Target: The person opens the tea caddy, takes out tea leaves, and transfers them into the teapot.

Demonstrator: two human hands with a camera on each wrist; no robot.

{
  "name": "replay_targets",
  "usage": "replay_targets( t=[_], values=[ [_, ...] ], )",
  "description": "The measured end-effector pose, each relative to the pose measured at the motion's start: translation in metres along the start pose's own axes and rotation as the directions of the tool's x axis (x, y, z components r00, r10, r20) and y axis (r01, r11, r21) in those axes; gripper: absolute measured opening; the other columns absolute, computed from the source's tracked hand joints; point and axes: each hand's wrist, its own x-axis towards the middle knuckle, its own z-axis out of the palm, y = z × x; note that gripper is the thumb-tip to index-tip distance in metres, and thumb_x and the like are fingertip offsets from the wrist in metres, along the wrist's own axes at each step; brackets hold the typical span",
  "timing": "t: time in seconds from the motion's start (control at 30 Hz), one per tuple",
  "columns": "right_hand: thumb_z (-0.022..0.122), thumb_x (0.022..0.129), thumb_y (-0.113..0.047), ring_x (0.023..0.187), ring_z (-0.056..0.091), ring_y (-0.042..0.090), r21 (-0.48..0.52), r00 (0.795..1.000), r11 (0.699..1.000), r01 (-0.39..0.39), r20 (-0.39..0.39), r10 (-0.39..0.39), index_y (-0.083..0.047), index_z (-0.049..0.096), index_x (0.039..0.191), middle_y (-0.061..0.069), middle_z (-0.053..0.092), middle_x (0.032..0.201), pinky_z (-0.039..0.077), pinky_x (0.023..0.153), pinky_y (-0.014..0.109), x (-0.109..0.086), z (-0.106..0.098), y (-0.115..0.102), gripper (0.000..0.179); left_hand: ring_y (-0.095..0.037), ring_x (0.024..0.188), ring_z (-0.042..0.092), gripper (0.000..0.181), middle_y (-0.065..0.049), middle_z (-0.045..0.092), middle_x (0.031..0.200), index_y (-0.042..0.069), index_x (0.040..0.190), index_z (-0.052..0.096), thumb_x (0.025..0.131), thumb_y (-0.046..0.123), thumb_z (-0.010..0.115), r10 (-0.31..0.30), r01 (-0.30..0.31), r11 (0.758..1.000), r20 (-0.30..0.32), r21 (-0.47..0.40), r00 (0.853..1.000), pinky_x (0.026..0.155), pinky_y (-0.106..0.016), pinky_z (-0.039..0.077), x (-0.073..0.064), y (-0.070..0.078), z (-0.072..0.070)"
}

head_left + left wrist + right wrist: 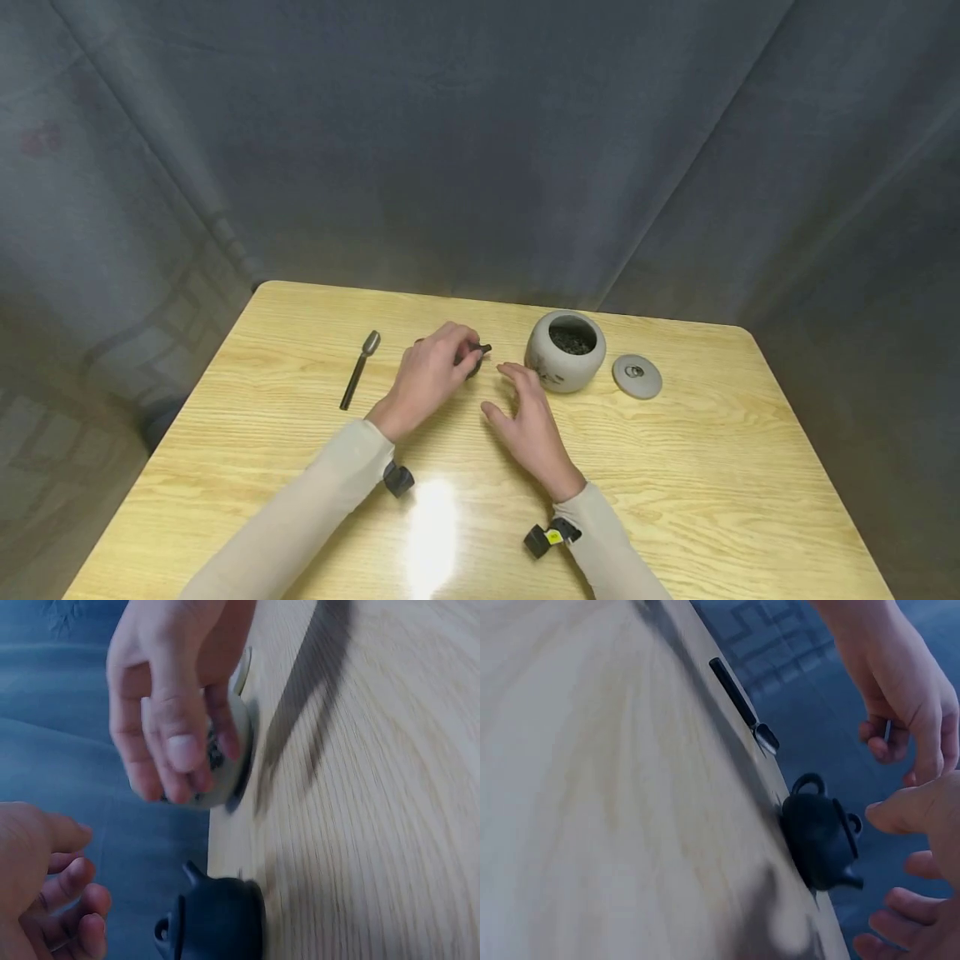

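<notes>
My left hand (429, 371) hovers over a small black teapot (225, 919), fingers loosely bent and apart from it. From above, the hand hides most of the pot; its spout points right. The right wrist view shows the teapot's lid, with a looped knob, in place. To the right, my right hand (534, 429) is held in the air with fingers spread and nothing in them. Beyond its fingertips stands a round grey jar (558, 367) with a dark painted pattern, its mouth uncovered and dark, leaf-like bits inside.
A round grey lid (637, 383) with a ring handle lies right of the jar. At the left lies a small metal scoop (371, 342) with a black handle. The wooden table (712, 467) ends at a dark curtain (450, 167) behind.
</notes>
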Motion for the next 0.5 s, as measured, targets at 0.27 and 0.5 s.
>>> replay_targets(
  t=[0.27,0.5],
  values=[
    [0.078,0.096,-0.012,0.135,0.061,0.035,-0.013,0.999,1.000,-0.003,-0.046,0.002,-0.003,0.061,0.142,0.016,0.061,0.146,0.052,0.111,0.054,-0.024,-0.017,0.017,0.050,-0.012,0.081,0.067,0.026,0.000,0.070,0.101,0.012,0.122,0.072,0.103,0.030,0.073,0.026,-0.025,1.000,0.020,-0.007,0.999,0.066,-0.030,0.055,0.000,0.014,0.008],
    [0.077,0.095,-0.004,0.130,0.065,0.034,0.016,0.995,1.000,0.022,-0.096,-0.020,0.001,0.064,0.137,0.016,0.066,0.137,0.056,0.106,0.052,-0.034,-0.032,0.028,0.044,-0.018,0.094,0.071,0.042,-0.002,0.069,0.119,0.013,0.134,0.066,0.101,0.038,0.075,-0.012,0.015,0.999,0.077,-0.041,0.997,0.073,-0.035,0.059,0.003,0.022,0.021]
  ],
)
